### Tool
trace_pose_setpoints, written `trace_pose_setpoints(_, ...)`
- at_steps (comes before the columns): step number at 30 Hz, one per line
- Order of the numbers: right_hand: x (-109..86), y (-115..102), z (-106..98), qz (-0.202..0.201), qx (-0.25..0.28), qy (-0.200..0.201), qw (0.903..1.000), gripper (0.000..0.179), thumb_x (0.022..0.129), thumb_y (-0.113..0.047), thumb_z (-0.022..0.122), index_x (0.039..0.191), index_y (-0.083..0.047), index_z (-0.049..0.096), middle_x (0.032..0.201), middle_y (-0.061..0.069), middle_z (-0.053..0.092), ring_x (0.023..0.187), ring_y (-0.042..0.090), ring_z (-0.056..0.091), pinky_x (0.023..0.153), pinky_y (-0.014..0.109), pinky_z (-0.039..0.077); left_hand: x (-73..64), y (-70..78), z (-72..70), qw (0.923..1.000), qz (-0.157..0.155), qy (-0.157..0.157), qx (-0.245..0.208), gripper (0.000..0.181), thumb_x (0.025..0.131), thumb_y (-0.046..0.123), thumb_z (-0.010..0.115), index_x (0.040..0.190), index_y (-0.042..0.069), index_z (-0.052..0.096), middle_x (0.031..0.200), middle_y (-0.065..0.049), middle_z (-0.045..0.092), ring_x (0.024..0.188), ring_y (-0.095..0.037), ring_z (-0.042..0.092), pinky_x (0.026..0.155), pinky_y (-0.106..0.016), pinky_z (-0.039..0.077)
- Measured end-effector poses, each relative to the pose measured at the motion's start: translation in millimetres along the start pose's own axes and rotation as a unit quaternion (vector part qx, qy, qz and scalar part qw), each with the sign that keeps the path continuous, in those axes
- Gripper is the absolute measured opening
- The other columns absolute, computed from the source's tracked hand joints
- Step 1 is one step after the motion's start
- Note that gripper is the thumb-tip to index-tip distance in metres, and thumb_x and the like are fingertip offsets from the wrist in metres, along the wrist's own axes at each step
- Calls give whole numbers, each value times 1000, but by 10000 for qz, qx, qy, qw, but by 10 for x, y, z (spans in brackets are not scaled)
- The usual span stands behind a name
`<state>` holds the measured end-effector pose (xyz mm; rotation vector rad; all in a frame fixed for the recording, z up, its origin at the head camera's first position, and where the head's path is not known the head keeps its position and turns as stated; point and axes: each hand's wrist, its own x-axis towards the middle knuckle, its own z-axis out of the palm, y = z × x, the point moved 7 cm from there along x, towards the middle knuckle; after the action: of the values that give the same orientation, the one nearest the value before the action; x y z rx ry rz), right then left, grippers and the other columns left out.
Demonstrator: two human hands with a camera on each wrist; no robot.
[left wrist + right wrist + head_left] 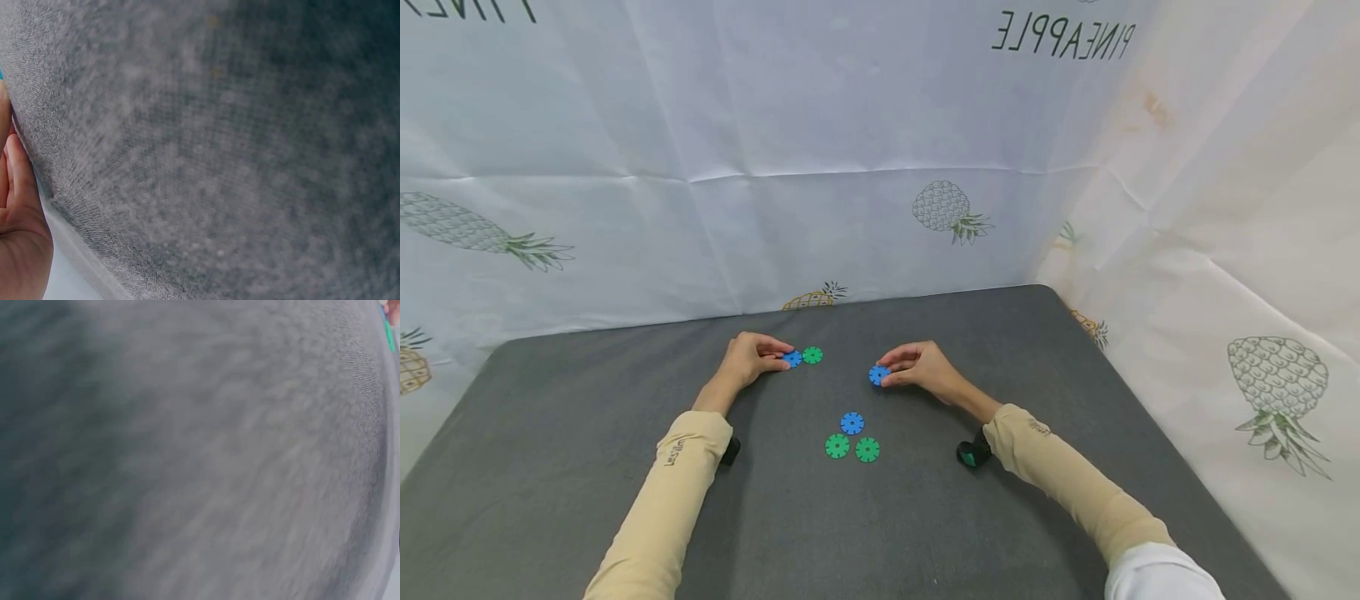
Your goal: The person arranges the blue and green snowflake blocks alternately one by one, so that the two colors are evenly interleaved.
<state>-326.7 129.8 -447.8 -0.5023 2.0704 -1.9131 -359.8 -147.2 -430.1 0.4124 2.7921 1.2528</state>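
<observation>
At the far left of the group, my left hand (748,358) pinches a blue notched disc (792,359) between thumb and fingers. A green notched disc (812,355) sits right at that disc's edge. My right hand (925,369) holds another blue notched disc (879,376) by its right side, over the table to the right of the pair. In the left wrist view, part of the left hand (25,212) shows at the left edge. Fingertips with a green disc (390,336) show in the top right corner of the right wrist view.
Nearer on the dark grey cloth-covered table (820,533) lie a blue disc (852,423) and two green discs, left (837,446) and right (867,450), in a triangle. A white pineapple-print curtain (850,125) hangs behind the table and along its right side.
</observation>
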Motion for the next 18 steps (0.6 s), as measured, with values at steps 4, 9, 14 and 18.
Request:
trace_pose_setpoints(4,82,6,22,27,67,42,10000,32,76,8,76,106,12,66,99,12,71,86,16,68,78,36,55,4,1,-8,10000,11,7,-23,24,82,3,75,105,-5,73,103,-21,69,94,-31,67,79,-39,53)
trace_pose_setpoints(9,200,26,43,111,251,81,9996,31,77,9,74,107,13,66,97,12,71,84,17,68,78,38,55,1,3,-12,10000,-45,18,-14,23,82,3,74,105,-4,73,103,-21,70,94,-31,67,79,-39,53)
trace_pose_setpoints(14,317,26,82,158,376,77,9991,31,77,9,74,107,12,66,96,11,71,84,18,69,79,39,54,-5,-7,-5,10000,-77,30,-42,24,82,2,75,105,-4,73,103,-21,69,95,-31,67,80,-39,53)
trace_pose_setpoints(18,358,5,120,125,480,57,9988,31,78,11,73,108,13,65,96,10,71,83,17,69,79,40,54,0,1,13,9999,8,-11,-118,24,82,2,75,105,-4,72,103,-20,70,95,-30,67,80,-38,53)
